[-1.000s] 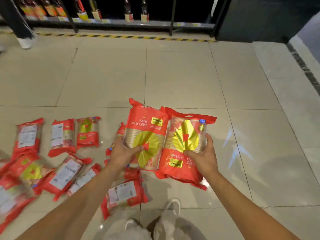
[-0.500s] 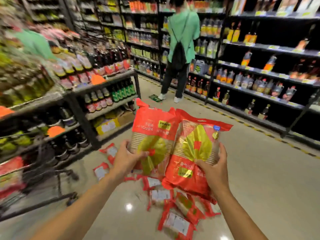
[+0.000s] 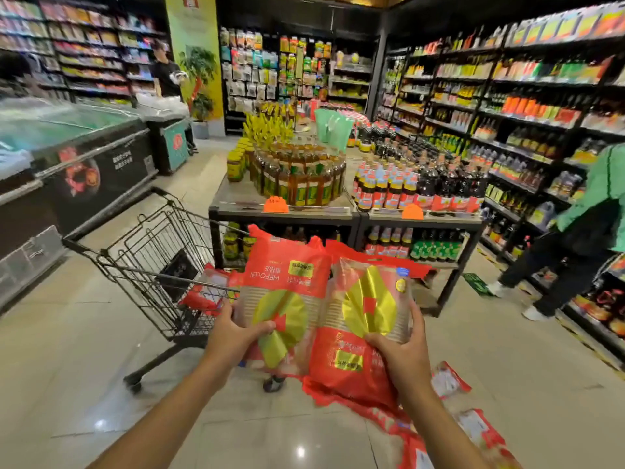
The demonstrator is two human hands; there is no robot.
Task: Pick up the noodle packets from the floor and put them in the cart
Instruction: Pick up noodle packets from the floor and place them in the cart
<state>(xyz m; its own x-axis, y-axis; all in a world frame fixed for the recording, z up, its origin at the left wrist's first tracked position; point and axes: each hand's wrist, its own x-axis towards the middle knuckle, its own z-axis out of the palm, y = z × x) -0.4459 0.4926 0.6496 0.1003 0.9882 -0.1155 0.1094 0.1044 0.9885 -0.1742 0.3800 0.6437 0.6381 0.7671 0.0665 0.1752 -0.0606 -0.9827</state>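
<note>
I hold two red noodle packets with gold fan prints side by side at chest height. My left hand grips the left noodle packet at its lower left edge. My right hand grips the right noodle packet at its lower right. A black wire cart stands just left of and beyond the packets, with a red packet lying inside it. More packets lie on the floor at the lower right, partly hidden by my right arm.
A display table of bottles stands straight ahead behind the cart. A chest freezer runs along the left. A person in green stands at the shelves on the right; another person stands far back left.
My view has swung left from the aisle and floor to face the cart. Both hands keep the same grip on the two packets, now held close to the cart's right side.
</note>
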